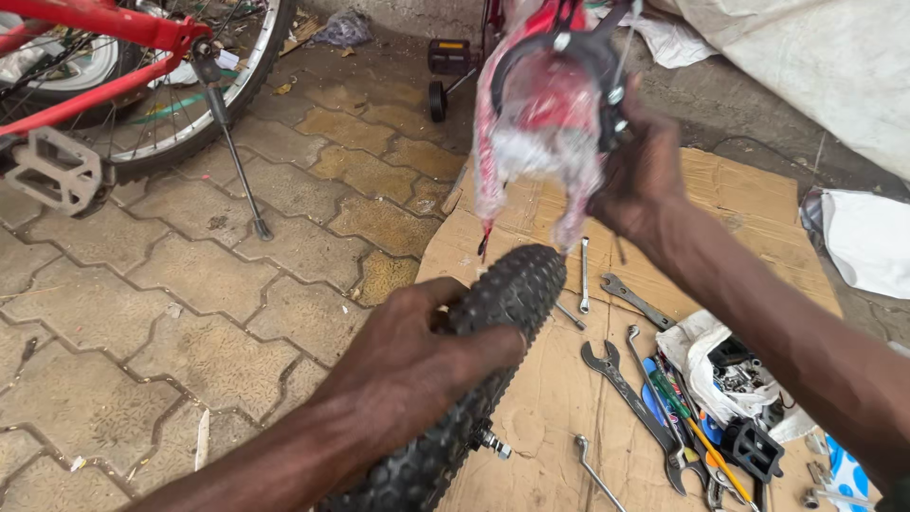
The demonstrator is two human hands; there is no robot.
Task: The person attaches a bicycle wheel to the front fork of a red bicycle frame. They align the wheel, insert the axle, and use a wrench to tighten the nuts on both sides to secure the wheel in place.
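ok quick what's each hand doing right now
Left hand: closed on the knobby tyre.
Right hand: gripping the plastic-wrapped fork.

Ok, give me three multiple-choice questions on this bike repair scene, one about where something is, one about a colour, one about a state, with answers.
1. Where do the loose spanners lie?
A. on the cardboard sheet
B. on the bare paving stones
C. in a metal toolbox

2. What colour is the frame of the parked bicycle at the upper left?
A. blue
B. red
C. green

3. How does the left hand meet the knobbly black tyre?
A. it hovers clear of it
B. it grips it, fingers wrapped over the tread
C. it lies flat beside it on the ground

Answers: 1 A, the spanners rest on the brown cardboard beside a white bag of parts. 2 B, its tubes are plainly red. 3 B, the fingers curl over the tread, while the right hand holds the plastic-wrapped fork above.
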